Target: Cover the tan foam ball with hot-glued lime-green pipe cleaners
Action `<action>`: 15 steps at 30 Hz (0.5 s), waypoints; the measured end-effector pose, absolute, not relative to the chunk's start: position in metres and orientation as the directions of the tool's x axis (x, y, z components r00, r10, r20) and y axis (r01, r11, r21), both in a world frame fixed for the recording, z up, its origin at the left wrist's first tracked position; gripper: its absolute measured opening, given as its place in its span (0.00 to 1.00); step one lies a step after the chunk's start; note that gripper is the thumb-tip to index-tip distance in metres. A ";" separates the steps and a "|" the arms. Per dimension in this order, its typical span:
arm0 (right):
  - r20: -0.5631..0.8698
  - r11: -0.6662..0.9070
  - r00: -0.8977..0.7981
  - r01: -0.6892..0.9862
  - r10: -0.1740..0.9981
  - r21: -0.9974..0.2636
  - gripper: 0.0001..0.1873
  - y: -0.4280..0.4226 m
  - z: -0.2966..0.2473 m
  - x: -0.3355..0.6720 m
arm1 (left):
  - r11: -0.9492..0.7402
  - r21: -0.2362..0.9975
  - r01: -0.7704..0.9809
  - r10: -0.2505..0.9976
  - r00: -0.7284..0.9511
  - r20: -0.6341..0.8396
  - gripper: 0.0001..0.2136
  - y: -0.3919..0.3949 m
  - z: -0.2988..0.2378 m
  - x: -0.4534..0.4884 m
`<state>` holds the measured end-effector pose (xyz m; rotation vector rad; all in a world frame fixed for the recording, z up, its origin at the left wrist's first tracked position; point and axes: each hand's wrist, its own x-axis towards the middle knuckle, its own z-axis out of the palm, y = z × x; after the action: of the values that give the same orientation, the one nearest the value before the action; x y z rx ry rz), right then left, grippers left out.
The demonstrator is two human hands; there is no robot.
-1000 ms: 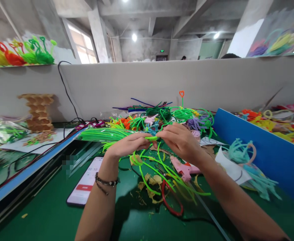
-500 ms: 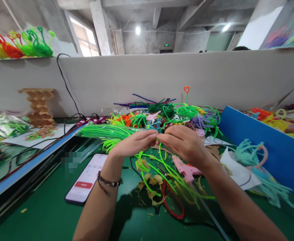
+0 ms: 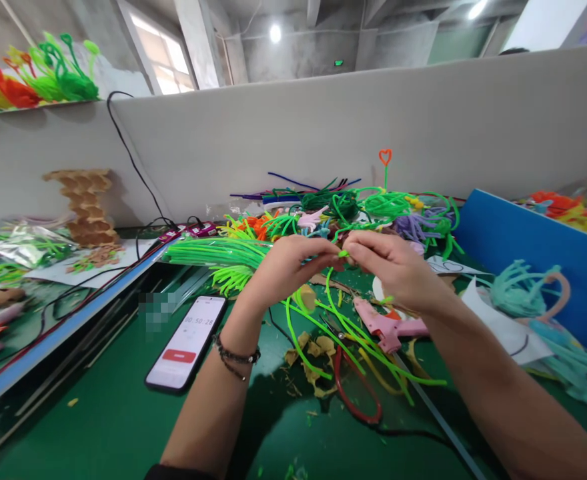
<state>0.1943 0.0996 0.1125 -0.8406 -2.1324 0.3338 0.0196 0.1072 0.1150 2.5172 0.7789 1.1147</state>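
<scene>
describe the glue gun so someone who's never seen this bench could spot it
Start at the green tabletop and find the person's right hand. Just beneath that hand lies the glue gun, among loose green pipe cleaners. It is the only pale pink, pistol-shaped thing there.

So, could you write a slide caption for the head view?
Left hand and right hand pinch a green pipe cleaner above a green table, near a phone.

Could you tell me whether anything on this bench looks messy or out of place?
Yellowish scraps lie strewn on the green mat below the left hand, and the red-handled scissors lie half buried under loose green pipe cleaners.
</scene>
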 end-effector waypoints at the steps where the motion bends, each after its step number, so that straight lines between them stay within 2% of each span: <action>1: 0.536 0.691 -0.443 0.369 0.719 -0.622 0.16 0.100 0.111 0.194 | -0.831 0.426 0.359 0.556 0.560 0.613 0.08 0.107 0.116 0.019; 2: 0.502 0.646 -0.430 0.311 0.750 -0.697 0.17 0.100 0.111 0.193 | -0.838 0.420 0.349 0.546 0.563 0.620 0.08 0.106 0.117 0.018; 3: 0.505 0.636 -0.416 0.288 0.756 -0.715 0.16 0.100 0.110 0.192 | -0.836 0.432 0.338 0.548 0.563 0.619 0.09 0.106 0.118 0.017; 4: 0.541 0.665 -0.402 0.303 0.739 -0.683 0.13 0.100 0.111 0.192 | -0.829 0.453 0.329 0.557 0.561 0.613 0.08 0.106 0.118 0.015; 5: 0.598 0.717 -0.396 0.343 0.697 -0.607 0.09 0.099 0.111 0.192 | -0.818 0.480 0.319 0.570 0.562 0.599 0.08 0.106 0.119 0.013; 7: 0.729 0.829 -0.431 0.437 0.532 -0.347 0.04 0.097 0.113 0.193 | -0.783 0.553 0.286 0.601 0.579 0.552 0.09 0.106 0.120 0.009; 9: 0.788 0.871 -0.517 0.489 0.334 -0.049 0.07 0.096 0.114 0.195 | -0.730 0.642 0.234 0.624 0.610 0.488 0.09 0.106 0.120 0.005; 11: 0.779 0.840 -0.596 0.511 0.194 0.182 0.10 0.094 0.115 0.198 | -0.674 0.713 0.193 0.636 0.644 0.426 0.09 0.105 0.121 0.003; 13: 0.767 0.777 -0.631 0.539 0.115 0.327 0.12 0.093 0.114 0.199 | -0.648 0.737 0.192 0.641 0.661 0.391 0.09 0.104 0.123 0.002; 15: 0.754 0.726 -0.651 0.562 0.092 0.397 0.13 0.093 0.113 0.199 | -0.669 0.704 0.238 0.646 0.655 0.392 0.09 0.103 0.124 0.002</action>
<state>0.1986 0.0934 0.1127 -0.4925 -2.1833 -0.8121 0.0020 0.1032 0.1237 2.2505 0.6826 0.8562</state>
